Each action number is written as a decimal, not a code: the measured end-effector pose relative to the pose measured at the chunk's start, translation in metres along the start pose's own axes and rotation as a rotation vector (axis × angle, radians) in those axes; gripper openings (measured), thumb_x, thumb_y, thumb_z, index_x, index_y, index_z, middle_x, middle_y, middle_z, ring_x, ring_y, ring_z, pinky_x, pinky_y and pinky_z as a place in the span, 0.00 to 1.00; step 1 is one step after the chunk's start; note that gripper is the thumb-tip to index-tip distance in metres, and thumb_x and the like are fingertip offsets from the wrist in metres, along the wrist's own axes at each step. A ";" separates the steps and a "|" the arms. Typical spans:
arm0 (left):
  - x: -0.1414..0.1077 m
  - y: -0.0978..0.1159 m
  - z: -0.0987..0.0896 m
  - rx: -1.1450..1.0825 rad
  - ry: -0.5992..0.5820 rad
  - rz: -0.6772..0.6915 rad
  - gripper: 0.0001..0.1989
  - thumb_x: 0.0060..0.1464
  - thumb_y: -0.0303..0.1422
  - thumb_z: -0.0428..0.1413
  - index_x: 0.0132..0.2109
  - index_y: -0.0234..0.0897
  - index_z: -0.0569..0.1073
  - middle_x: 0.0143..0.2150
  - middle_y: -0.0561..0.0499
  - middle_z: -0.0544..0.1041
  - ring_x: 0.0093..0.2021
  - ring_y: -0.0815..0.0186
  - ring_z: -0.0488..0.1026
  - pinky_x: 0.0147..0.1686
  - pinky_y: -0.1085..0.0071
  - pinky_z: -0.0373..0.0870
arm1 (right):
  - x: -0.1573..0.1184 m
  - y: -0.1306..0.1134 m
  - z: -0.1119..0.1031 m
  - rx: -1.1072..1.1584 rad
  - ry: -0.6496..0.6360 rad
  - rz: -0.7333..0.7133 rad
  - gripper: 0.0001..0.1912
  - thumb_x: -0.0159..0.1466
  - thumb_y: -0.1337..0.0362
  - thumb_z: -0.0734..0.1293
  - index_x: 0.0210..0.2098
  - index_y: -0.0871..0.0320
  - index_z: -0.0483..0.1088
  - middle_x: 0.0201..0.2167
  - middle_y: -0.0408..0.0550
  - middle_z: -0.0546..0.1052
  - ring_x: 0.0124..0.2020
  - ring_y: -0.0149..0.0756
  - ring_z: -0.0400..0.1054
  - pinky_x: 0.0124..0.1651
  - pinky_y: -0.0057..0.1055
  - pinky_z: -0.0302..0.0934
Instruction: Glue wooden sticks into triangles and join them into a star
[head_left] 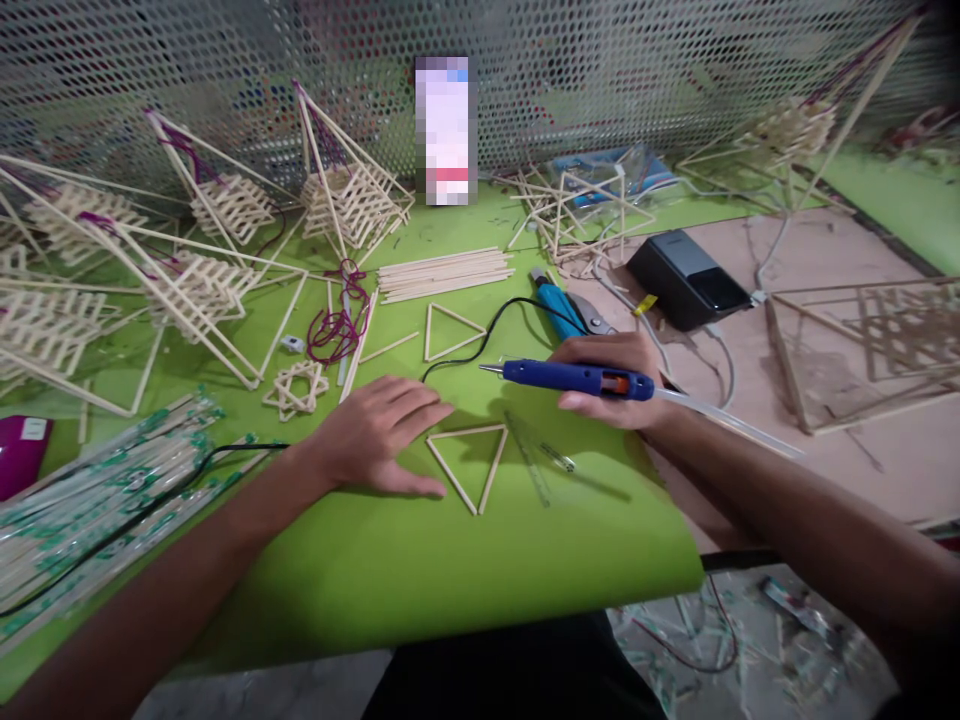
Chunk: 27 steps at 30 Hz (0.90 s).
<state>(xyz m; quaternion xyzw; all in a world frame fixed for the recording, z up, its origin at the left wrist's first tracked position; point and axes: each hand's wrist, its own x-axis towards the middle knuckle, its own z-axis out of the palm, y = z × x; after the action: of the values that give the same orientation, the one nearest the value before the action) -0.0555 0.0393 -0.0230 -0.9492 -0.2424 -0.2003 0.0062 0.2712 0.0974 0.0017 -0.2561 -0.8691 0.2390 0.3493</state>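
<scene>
My right hand (611, 380) is closed around a blue hot glue gun (555, 376), its nozzle pointing left and a clear glue stick (727, 420) jutting from its back. Palm down on the green mat, my left hand (382, 435) has its fingers stretched and holds nothing. Just right of it lies a triangle of wooden sticks (491, 470). Farther back is a second stick triangle (450, 335), with the black cord (487, 335) running beside it. A small star-shaped stick piece (296, 390) sits left of my left hand.
Loose sticks (446, 274) lie in a bundle at the back, below a phone (446, 130). Blue-handled pruning shears (559, 305) and a dark box device (686, 278) are at right. Stick frames (349, 205) with purple string stand at left, near wrapped chopsticks (112, 500).
</scene>
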 end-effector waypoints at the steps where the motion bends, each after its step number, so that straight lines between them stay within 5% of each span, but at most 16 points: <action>1: 0.000 0.001 0.000 -0.022 0.005 0.000 0.40 0.53 0.61 0.57 0.57 0.29 0.71 0.47 0.39 0.79 0.46 0.55 0.77 0.45 0.57 0.77 | 0.000 0.000 0.000 -0.003 0.002 -0.001 0.18 0.64 0.47 0.69 0.33 0.57 0.73 0.25 0.47 0.76 0.23 0.33 0.70 0.26 0.31 0.62; 16: 0.011 0.013 -0.002 -0.156 0.020 -0.078 0.33 0.53 0.54 0.62 0.54 0.31 0.71 0.35 0.48 0.74 0.33 0.64 0.71 0.33 0.68 0.72 | 0.000 -0.002 0.000 -0.012 -0.018 0.024 0.17 0.64 0.45 0.68 0.34 0.53 0.73 0.26 0.47 0.78 0.25 0.36 0.72 0.27 0.35 0.64; 27: 0.001 0.003 0.001 -0.150 0.025 -0.080 0.28 0.50 0.56 0.64 0.39 0.32 0.73 0.33 0.49 0.74 0.31 0.66 0.71 0.32 0.68 0.72 | -0.001 0.002 0.000 0.016 -0.009 0.014 0.18 0.63 0.47 0.70 0.33 0.56 0.73 0.26 0.47 0.78 0.24 0.34 0.71 0.26 0.32 0.63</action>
<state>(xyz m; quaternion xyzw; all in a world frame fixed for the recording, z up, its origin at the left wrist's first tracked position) -0.0526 0.0368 -0.0234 -0.9341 -0.2642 -0.2299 -0.0699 0.2722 0.0980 -0.0002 -0.2584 -0.8669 0.2494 0.3456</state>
